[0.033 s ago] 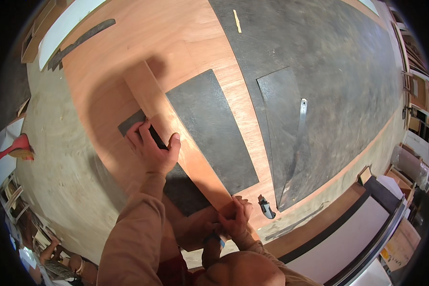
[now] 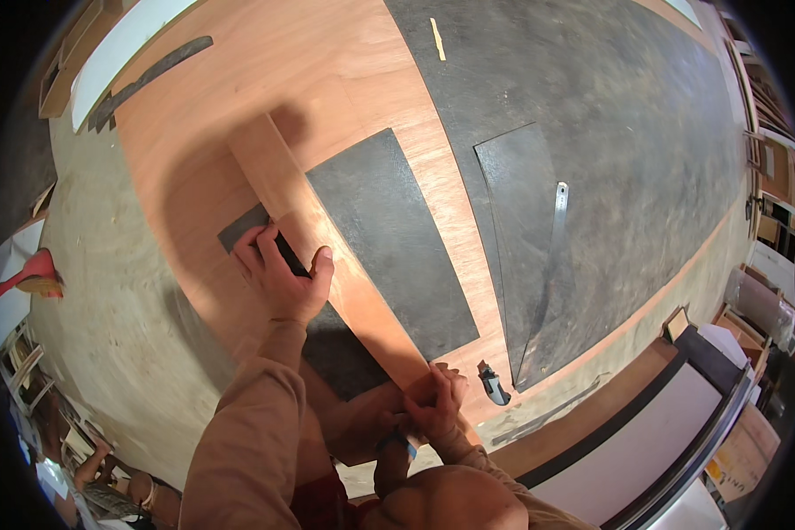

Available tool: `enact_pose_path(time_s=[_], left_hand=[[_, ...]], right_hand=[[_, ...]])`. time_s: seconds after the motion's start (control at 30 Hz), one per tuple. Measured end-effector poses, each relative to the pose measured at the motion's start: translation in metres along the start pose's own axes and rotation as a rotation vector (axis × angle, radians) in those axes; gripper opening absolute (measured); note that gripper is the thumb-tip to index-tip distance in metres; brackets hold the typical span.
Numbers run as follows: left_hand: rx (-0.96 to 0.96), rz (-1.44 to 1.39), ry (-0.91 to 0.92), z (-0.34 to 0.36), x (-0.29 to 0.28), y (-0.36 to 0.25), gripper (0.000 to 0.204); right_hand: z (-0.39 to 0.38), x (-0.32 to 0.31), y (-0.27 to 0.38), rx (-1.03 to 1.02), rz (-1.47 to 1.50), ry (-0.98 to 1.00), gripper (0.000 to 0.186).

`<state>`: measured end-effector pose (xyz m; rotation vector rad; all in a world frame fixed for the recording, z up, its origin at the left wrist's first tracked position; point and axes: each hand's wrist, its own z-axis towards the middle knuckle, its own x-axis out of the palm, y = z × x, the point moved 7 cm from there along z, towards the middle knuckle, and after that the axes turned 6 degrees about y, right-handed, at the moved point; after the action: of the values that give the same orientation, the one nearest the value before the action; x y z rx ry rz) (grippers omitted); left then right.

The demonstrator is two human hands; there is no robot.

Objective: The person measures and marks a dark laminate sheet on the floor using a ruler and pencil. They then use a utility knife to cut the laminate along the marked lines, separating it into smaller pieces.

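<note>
A long wooden board lies slantwise across a dark grey sheet, which shows on both sides of it. My left hand rests at the board's left edge, thumb on the wood and spread away from the fingers, which bend down onto the dark sheet. A black patch shows between thumb and fingers; I cannot tell whether it is shadow or an object. Around the board's near end my right hand is closed, with its fingers partly hidden. To its right lies a utility knife with a dark grip.
A plywood sheet lies underneath. At right is a big dark sheet, bearing a loose dark offcut and a metal ruler. A pale sliver lies farther off. A red-handled brush is at far left; a framed panel stands lower right.
</note>
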<state>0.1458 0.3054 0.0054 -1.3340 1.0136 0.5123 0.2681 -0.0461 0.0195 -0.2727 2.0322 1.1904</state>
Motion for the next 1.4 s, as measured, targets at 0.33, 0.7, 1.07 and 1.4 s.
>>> enact_pose_path(time_s=[0.33, 0.7, 1.07, 1.4], left_hand=[[0.179, 0.135, -0.079, 0.007, -0.005, -0.022, 0.084], [0.104, 0.134, -0.115, 0.028, -0.006, -0.022, 0.054], [-0.169, 0.387, -0.162, 0.158, -0.006, -0.006, 0.056], [-0.110, 0.488, -0.148, 0.185, 0.007, 0.003, 0.083]], right_hand=[[0.016, -0.003, 0.010, -0.006, -0.074, -0.002, 0.083], [0.014, -0.005, 0.007, 0.090, -0.096, -0.013, 0.079], [0.009, -0.009, 0.015, 0.131, -0.050, -0.079, 0.081], [-0.019, -0.010, 0.013, 0.162, -0.095, -0.103, 0.090]])
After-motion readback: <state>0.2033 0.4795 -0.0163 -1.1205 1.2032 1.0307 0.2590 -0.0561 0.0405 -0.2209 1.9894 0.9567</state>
